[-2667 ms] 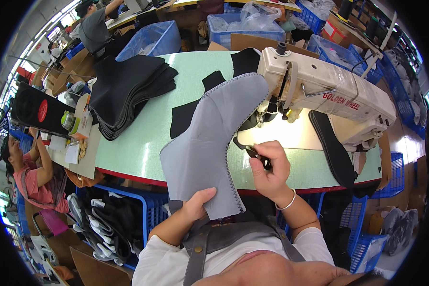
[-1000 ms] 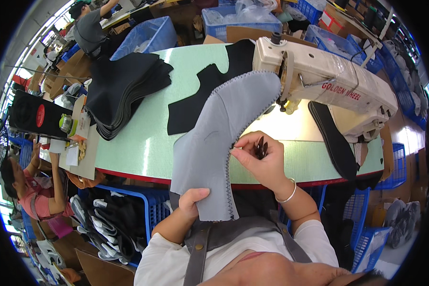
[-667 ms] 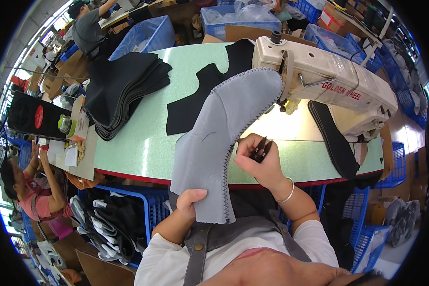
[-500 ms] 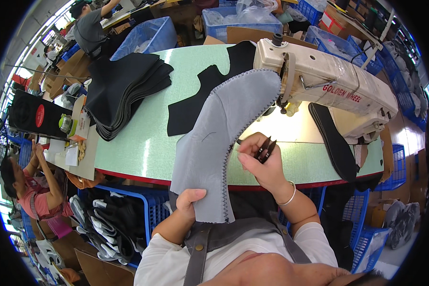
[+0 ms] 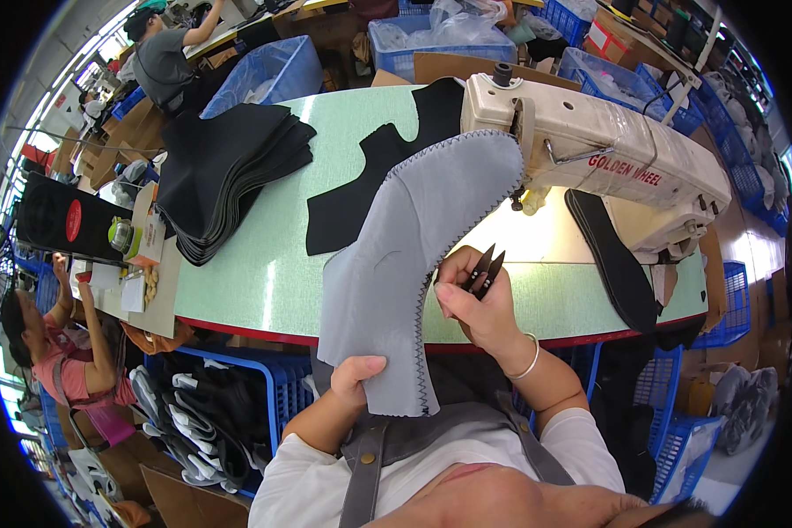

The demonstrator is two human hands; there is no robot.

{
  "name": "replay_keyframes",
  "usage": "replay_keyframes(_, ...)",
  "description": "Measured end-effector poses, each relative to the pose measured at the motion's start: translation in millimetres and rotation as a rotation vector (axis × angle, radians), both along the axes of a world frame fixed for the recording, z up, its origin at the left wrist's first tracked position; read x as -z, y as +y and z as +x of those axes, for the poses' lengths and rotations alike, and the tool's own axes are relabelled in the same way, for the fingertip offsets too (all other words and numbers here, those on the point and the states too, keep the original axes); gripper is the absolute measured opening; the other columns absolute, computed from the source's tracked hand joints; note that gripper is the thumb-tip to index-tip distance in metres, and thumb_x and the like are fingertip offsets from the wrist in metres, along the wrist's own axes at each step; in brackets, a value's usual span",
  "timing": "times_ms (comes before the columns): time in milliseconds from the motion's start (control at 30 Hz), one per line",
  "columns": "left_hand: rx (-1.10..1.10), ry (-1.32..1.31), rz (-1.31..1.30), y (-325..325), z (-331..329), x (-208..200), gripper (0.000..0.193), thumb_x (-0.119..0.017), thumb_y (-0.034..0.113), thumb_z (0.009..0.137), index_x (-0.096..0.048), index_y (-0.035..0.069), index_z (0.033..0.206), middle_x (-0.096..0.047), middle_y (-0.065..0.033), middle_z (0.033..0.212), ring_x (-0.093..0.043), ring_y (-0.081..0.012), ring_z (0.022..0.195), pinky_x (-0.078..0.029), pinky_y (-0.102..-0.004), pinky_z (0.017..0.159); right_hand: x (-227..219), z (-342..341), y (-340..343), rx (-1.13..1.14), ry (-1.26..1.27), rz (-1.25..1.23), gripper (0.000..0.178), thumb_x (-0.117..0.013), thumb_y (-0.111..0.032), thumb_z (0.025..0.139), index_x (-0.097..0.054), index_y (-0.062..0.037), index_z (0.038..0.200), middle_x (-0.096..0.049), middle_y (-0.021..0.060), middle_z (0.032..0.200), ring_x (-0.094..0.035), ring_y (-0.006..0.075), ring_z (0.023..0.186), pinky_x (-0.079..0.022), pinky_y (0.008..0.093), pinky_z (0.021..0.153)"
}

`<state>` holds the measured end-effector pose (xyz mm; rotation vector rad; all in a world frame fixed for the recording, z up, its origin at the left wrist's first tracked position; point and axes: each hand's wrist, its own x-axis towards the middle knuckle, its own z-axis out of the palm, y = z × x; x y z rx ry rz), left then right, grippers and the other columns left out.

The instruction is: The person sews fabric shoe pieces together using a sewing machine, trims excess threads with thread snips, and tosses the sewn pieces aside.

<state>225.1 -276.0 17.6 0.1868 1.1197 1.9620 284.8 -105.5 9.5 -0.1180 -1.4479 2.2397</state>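
Note:
My left hand [image 5: 358, 374] grips the near end of a grey boot-shaped fabric piece [image 5: 383, 264], its thumb on top and its fingers hidden underneath. Dark zigzag stitching runs along the piece's curved right edge and around its far end. Closed around black thread snips [image 5: 486, 268], my right hand [image 5: 477, 308] is at the stitched edge, with the two blade tips pointing up and away from the cloth. Its fingertips seem to pinch that edge, though the contact is partly hidden. The fabric is held above the table, its far end in front of the sewing machine [image 5: 603, 145].
On the green tabletop [image 5: 246, 290] lie a stack of black cut pieces [image 5: 224, 176], a flat black piece [image 5: 361, 185] and black sole-shaped pieces [image 5: 609, 260]. A blue crate [image 5: 277, 387] of sewn pieces stands below left. Other people work at the left.
The fabric's far end has shifted slightly right, against the sewing machine. The snips have turned a little in my right hand, which stays by the stitched edge. My left hand keeps its grip.

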Motion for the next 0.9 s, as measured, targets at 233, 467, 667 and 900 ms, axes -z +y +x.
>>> replay_keyframes(233, 0.060, 0.023, -0.112, -2.1, 1.2, 2.8, 0.086, -0.062, 0.028, 0.055, -0.039, -0.002, 0.132, -0.054, -0.0155, 0.116, -0.057, -0.0243, 0.101, -0.048, -0.0303, 0.086, -9.1, 0.8, 0.1, -0.002, -0.105, 0.015, 0.014, -0.069, -0.008, 0.084, -0.058, 0.0009, 0.089, -0.056, 0.0011, 0.071, -0.049, 0.0056, 0.057, -0.040, 0.0196, 0.051)
replay_keyframes(467, 0.043, -0.010, -0.173, -5.5, 6.3, -5.5, 0.092, -0.062, 0.028, 0.053, -0.036, -0.004, 0.136, -0.051, -0.0179, 0.124, -0.052, -0.0294, 0.113, -0.042, -0.0346, 0.098, -8.0, 0.2, -0.3, -0.072, -0.102, -0.017, 0.022, -0.072, -0.018, 0.081, -0.056, -0.0029, 0.083, -0.054, -0.0006, 0.069, -0.049, 0.0058, 0.057, -0.039, 0.0206, 0.051)
replay_keyframes(667, -0.024, -0.065, 0.037, -7.6, -1.9, 6.5, 0.086, -0.059, 0.020, 0.057, -0.036, -0.006, 0.135, -0.051, -0.0220, 0.127, -0.053, -0.0331, 0.117, -0.042, -0.0378, 0.102, 6.1, 11.4, 7.3, -0.123, -0.072, 0.041, 0.018, -0.069, -0.010, 0.082, -0.053, -0.0036, 0.085, -0.053, 0.0011, 0.070, -0.050, 0.0068, 0.058, -0.041, 0.0225, 0.052)
replay_keyframes(900, -0.148, -0.073, 0.176, -9.4, -4.5, 11.1, 0.073, -0.059, 0.015, 0.060, -0.043, -0.007, 0.127, -0.060, -0.0221, 0.108, -0.063, -0.0313, 0.093, -0.054, -0.0376, 0.083, 7.9, 24.2, 19.5, -0.128, -0.132, 0.447, 0.017, -0.066, -0.003, 0.081, -0.054, -0.0034, 0.094, -0.054, 0.0016, 0.074, -0.045, 0.0058, 0.059, -0.034, 0.0197, 0.052)
